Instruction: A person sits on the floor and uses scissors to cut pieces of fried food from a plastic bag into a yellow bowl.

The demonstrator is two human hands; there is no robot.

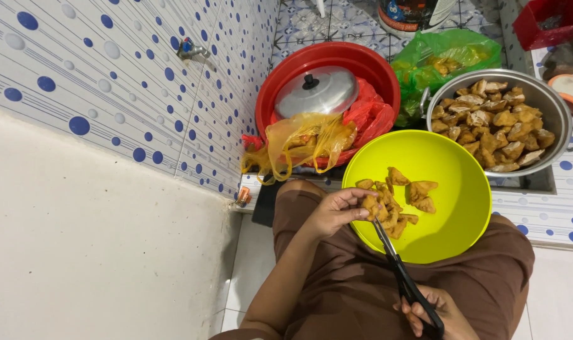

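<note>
- Fried tofu piece (369,204): I am seeing it pinched in the fingers of the left hand (337,211), just over the near-left rim of the yellow-green bowl (462,208) that is resting on the lap.
- The left hand is grasping that piece, fingertips curled around it, the forearm running down and toward me from it.
- The right hand (434,311) is sitting low, nearer me than the left, clenched through the black handles of the scissors (399,267).
- The scissor blades are reaching up from the right hand and meeting the tofu piece from below; I cannot tell how wide the blades are standing.
- Just right of the left hand, more cut tofu pieces (412,195) are lying inside the bowl.
- Beyond the right hand, a steel pot (554,107) is holding a heap of whole fried tofu.
- Beyond the left hand, a red basin (330,56) is carrying a metal lid (318,91) and a yellow plastic bag (299,141).
</note>
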